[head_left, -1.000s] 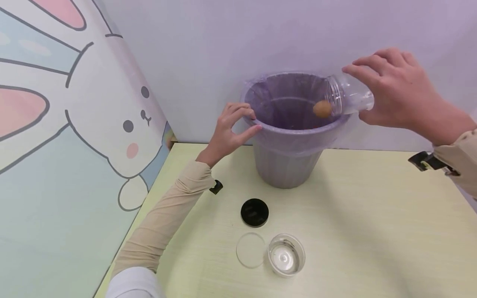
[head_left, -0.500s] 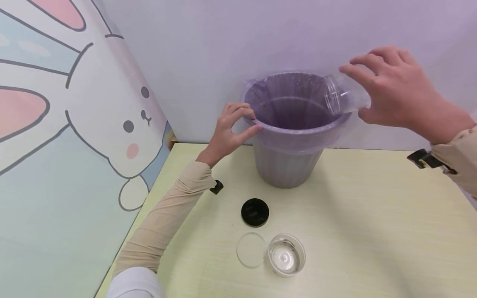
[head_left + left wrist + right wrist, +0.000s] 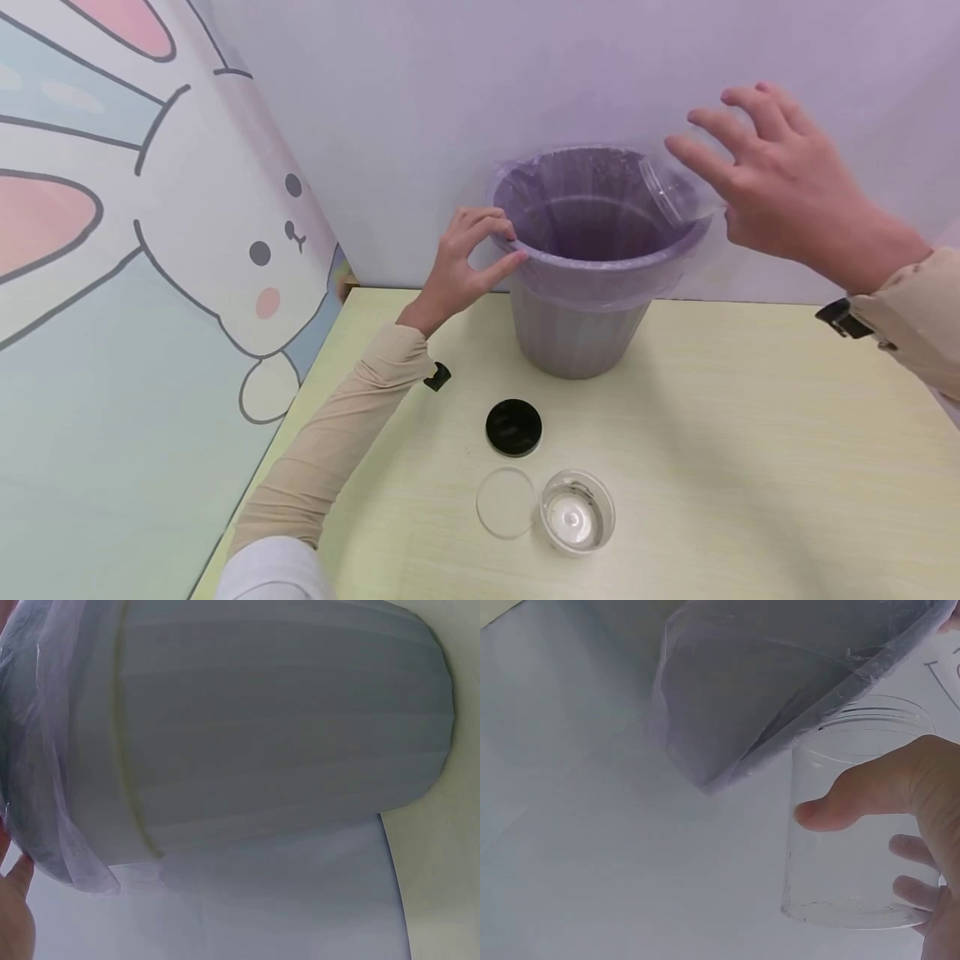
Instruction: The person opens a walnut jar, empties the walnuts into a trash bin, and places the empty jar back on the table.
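Right hand (image 3: 780,192) fingers now spread, grip wide, clear jar (image 3: 670,190) tipped over bin (image 3: 577,333) rim, left hand (image 3: 461,267) pinching bin liner (image 3: 592,279)

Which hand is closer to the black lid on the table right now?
Left. The left hand pinches the bin's near-left rim, just above the black lid. The right hand is up at the bin's far-right rim by the clear jar.
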Demonstrator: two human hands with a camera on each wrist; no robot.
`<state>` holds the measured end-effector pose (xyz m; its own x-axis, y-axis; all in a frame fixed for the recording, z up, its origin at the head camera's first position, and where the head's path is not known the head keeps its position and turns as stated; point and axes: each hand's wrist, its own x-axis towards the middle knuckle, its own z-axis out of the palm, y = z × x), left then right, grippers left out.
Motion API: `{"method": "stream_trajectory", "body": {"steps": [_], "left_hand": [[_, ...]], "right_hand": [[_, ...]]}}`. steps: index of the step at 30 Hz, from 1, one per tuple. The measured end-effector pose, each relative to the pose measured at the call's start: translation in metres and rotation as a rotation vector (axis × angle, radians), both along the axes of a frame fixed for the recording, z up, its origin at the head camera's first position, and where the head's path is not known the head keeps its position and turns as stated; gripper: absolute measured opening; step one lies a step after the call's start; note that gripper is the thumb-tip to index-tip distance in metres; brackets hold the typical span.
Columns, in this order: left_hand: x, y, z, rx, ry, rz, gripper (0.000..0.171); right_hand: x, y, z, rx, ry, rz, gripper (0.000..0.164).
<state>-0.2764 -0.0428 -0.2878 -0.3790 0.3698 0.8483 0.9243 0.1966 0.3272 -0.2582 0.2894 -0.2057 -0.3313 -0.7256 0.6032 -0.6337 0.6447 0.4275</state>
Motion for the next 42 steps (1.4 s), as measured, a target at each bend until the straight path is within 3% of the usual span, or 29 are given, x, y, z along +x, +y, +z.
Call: {"method": "stream_trajectory", "body": {"steps": [16, 22, 26, 36, 42], "left_hand": [[-0.004, 0.000, -0.002, 0.010, 0.001, -0.001, 0.021], [-0.005, 0.001, -0.002, 0.011, 0.008, -0.011, 0.020], [-0.006, 0.002, -0.003, 0.006, -0.001, -0.016, 0.020], [-0.007, 0.005, -0.002, 0.008, -0.013, -0.012, 0.020], [-0.007, 0.004, 0.001, -0.006, -0.059, 0.005, 0.018]], "right_hand": [[-0.001, -0.003, 0.000, -0.020, 0.028, -0.011, 0.060], [0.000, 0.000, 0.000, 0.064, 0.000, -0.005, 0.057], [-0.002, 0.000, -0.003, 0.041, 0.005, 0.008, 0.058], [-0.009, 0.003, 0.002, -0.089, 0.030, -0.041, 0.082], [-0.009, 0.001, 0.006, 0.006, 0.027, -0.066, 0.076]]}}
